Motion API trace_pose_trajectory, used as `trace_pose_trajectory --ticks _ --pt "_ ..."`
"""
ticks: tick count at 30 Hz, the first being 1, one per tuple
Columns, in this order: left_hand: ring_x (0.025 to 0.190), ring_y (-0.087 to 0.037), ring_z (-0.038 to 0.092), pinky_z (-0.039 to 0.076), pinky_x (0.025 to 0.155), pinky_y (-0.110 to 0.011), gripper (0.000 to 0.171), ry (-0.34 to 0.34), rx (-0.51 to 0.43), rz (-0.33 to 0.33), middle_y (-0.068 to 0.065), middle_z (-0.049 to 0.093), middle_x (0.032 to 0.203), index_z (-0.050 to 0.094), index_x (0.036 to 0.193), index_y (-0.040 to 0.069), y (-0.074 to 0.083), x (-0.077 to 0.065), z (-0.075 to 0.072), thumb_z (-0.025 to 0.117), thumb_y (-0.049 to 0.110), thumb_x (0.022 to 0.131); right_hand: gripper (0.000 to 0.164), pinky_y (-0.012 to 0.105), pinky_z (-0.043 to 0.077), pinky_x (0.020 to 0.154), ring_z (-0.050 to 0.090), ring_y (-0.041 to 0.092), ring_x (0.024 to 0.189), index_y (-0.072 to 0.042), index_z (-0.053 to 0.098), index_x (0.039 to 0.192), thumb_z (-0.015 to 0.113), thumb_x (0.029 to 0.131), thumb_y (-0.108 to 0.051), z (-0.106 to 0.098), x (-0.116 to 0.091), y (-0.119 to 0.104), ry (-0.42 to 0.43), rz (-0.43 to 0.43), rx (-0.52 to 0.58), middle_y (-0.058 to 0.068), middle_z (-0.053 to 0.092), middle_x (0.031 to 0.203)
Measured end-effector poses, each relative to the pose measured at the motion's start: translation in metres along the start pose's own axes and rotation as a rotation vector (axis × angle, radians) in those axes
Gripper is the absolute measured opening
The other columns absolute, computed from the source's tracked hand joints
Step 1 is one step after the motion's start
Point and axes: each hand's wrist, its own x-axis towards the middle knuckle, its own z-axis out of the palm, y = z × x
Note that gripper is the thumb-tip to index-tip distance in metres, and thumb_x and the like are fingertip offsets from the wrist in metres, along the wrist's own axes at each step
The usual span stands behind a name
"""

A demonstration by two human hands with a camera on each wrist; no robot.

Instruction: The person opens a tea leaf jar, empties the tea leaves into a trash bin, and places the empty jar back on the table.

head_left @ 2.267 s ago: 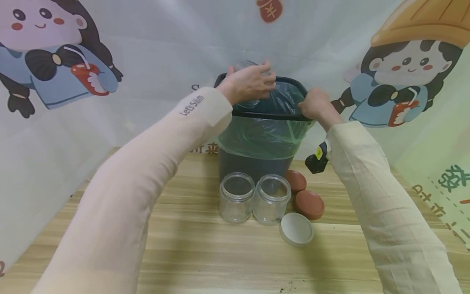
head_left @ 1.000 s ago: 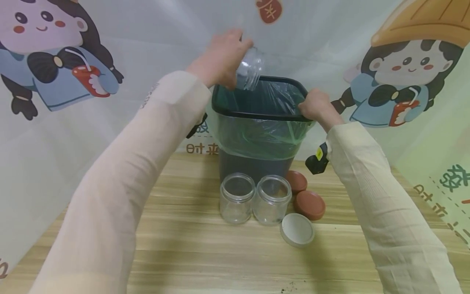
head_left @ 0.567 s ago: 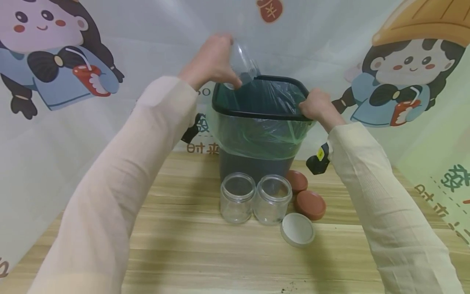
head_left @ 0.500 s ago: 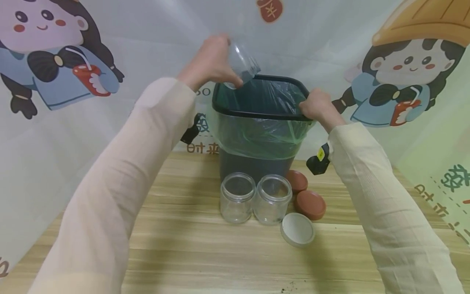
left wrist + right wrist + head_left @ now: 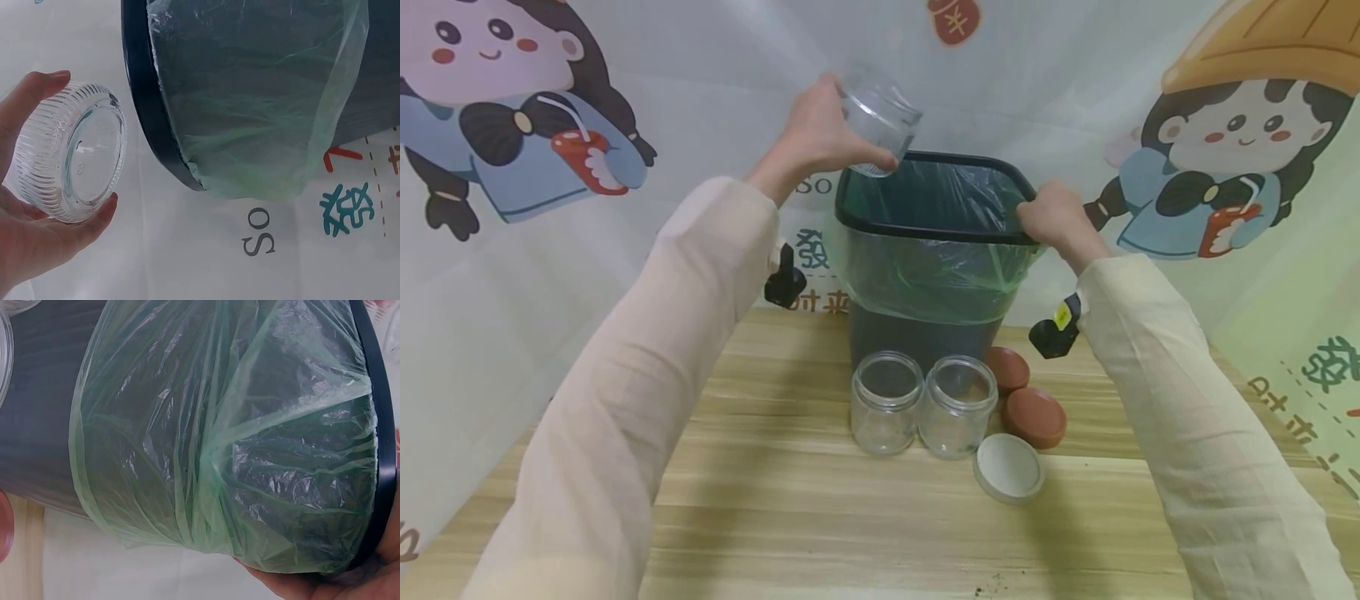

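Note:
A clear glass jar point(image 5: 880, 112) is gripped in my left hand point(image 5: 823, 133), tilted above the left side of a dark trash bin point(image 5: 921, 337). In the left wrist view, the fingers curl round the jar's ribbed lower side point(image 5: 72, 150) and its base faces the camera. My right hand point(image 5: 1056, 215) grips the bin's black rim at the right corner. A thin green plastic bag point(image 5: 187, 437) lines the bin and folds down over its outside. In the right wrist view, that hand point(image 5: 312, 589) shows only at the lower right, partly hidden under the rim.
Two clear open jars, a left one point(image 5: 886, 417) and a right one point(image 5: 957, 417), stand side by side before the bin. Two reddish lids point(image 5: 1034, 418) and a pale lid point(image 5: 1008, 468) lie to their right. Dark specks point(image 5: 992, 587) dot the wooden table. A printed curtain hangs behind.
My left hand has lifted out of the bin's mouth with the jar and drawn up and left; the jar has turned from tipped down to more upright. My right hand keeps its hold on the rim.

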Motion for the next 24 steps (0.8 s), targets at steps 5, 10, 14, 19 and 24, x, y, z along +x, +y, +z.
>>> trace_pose_trajectory --ticks 5,10,14,19,24 --pt "0.113 -0.014 0.037 0.045 0.079 -0.048 0.119 0.057 -0.105 -0.045 0.005 0.036 0.13 0.021 0.134 0.032 -0.045 0.042 0.02 0.079 0.063 0.035 0.03 0.032 0.033 0.056 0.027 0.013 0.048 -0.007 0.032 0.068 0.026 0.094 -0.019 -0.002 -0.006 0.001 0.013 -0.013 0.026 0.005 0.029 0.063" --pt "0.115 -0.014 0.038 0.041 0.09 -0.032 0.107 0.055 -0.21 -0.05 0.002 0.036 0.132 0.02 0.136 0.025 -0.018 -0.014 -0.003 0.079 0.054 0.051 0.038 0.032 0.035 0.054 0.029 0.013 0.045 -0.009 0.032 0.06 0.03 0.095 -0.026 -0.005 -0.01 0.005 0.037 -0.021 0.05 -0.001 0.026 0.052" --pt "0.119 -0.015 0.036 0.037 0.096 -0.029 0.096 0.048 -0.279 -0.053 -0.002 0.033 0.135 0.018 0.138 0.018 0.006 -0.059 -0.023 0.076 0.04 0.065 0.046 0.032 0.039 0.055 0.028 0.011 0.039 -0.012 0.033 0.052 0.033 0.095 -0.028 -0.007 -0.012 0.009 0.052 -0.032 0.077 -0.004 0.024 0.043" --pt "0.118 -0.015 0.037 0.036 0.096 -0.028 0.092 0.12 -0.367 -0.056 -0.003 0.035 0.134 0.019 0.137 0.016 0.002 -0.078 -0.027 0.076 0.035 0.067 0.042 0.045 0.045 0.085 0.059 0.026 0.069 0.004 0.06 0.086 0.034 0.095 -0.027 -0.006 -0.015 0.012 0.033 -0.041 0.152 0.01 0.053 0.066" --pt "0.118 -0.013 0.036 0.036 0.096 -0.027 0.092 0.211 -0.446 -0.064 -0.002 0.033 0.134 0.021 0.136 0.016 -0.011 -0.092 -0.024 0.077 0.034 0.065 0.047 0.047 0.039 0.093 0.051 0.039 0.106 0.01 0.039 0.128 0.032 0.095 -0.023 -0.003 -0.019 0.014 0.013 -0.057 0.182 0.029 0.04 0.129"
